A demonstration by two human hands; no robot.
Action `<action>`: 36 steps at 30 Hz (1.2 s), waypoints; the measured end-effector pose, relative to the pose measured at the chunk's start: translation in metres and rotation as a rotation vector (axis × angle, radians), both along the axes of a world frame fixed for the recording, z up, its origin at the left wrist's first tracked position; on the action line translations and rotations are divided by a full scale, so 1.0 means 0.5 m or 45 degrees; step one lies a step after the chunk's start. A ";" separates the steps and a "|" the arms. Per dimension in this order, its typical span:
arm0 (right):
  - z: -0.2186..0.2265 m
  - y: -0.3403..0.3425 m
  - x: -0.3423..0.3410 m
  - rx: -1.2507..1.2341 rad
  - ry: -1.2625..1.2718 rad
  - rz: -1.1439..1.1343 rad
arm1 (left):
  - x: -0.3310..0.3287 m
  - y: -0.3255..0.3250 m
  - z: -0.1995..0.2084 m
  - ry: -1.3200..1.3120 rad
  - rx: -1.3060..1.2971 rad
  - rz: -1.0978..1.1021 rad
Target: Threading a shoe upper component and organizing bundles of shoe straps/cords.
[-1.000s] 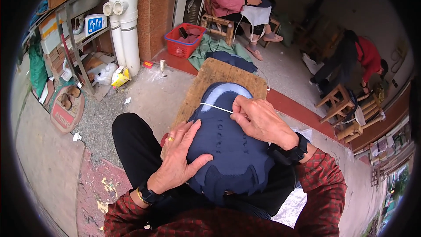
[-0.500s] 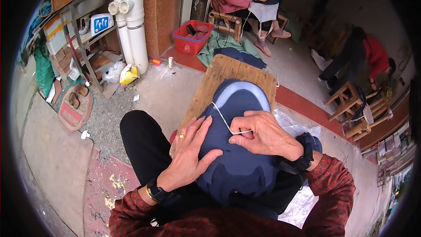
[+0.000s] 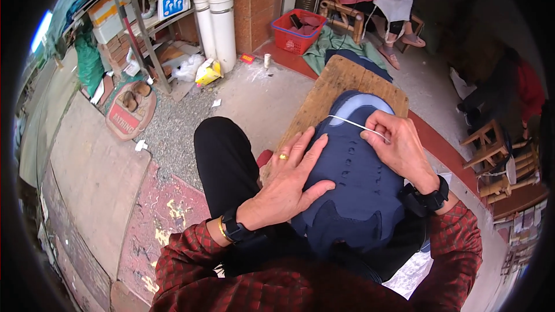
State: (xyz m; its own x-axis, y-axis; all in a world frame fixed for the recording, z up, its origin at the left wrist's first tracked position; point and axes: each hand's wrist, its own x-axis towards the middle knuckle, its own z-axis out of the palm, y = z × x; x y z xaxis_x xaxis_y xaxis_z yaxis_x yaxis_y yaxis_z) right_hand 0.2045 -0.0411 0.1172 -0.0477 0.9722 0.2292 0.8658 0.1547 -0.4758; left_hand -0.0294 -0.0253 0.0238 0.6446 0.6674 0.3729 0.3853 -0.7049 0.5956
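On our left, a green sack (image 3: 89, 69) hangs beside a metal rack (image 3: 141, 37), and just right of it an oval mat (image 3: 128, 120) bears a pair of brown slippers (image 3: 130, 101). Next we come to white drainpipes (image 3: 221, 23) with a yellow package (image 3: 207, 73) at their foot.

Our left hand (image 3: 291, 176) lies palm down, fingers fanned wide and thumb stretched out, pressed on the left edge of a navy fabric piece (image 3: 347, 170) rather than gripping it. Above that hand, well apart, a red plastic basket (image 3: 296, 34) holds mauve pieces beside a green cloth (image 3: 330, 45).

The navy piece lies in front of us, its far end over the wooden tabletop (image 3: 341, 75), its near end above our lap. It has a curved pale-blue panel (image 3: 359, 101) and rows of small slits. A white cord (image 3: 348, 121) runs almost straight across it from the upper left edge to our right hand (image 3: 399, 147), whose thumb and curled fingers pinch it tightly. At far right stands a wooden stool (image 3: 487, 145).
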 end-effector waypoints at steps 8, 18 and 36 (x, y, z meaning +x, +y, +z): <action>-0.004 0.008 -0.004 -0.034 -0.036 -0.002 | 0.000 -0.005 -0.014 0.045 0.110 0.040; -0.005 0.008 0.006 -0.030 -0.040 0.008 | 0.003 -0.003 -0.007 0.030 0.086 0.008; 0.008 -0.010 0.049 0.347 -0.192 0.246 | -0.002 0.002 0.026 0.048 -0.057 0.002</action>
State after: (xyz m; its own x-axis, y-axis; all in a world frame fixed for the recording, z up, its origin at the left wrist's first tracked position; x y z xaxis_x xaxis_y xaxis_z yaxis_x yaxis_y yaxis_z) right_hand 0.2290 -0.0462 0.1211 -0.2772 0.8464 0.4547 0.8656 0.4254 -0.2641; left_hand -0.0302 -0.0244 0.0366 0.6565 0.6842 0.3176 0.4095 -0.6769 0.6117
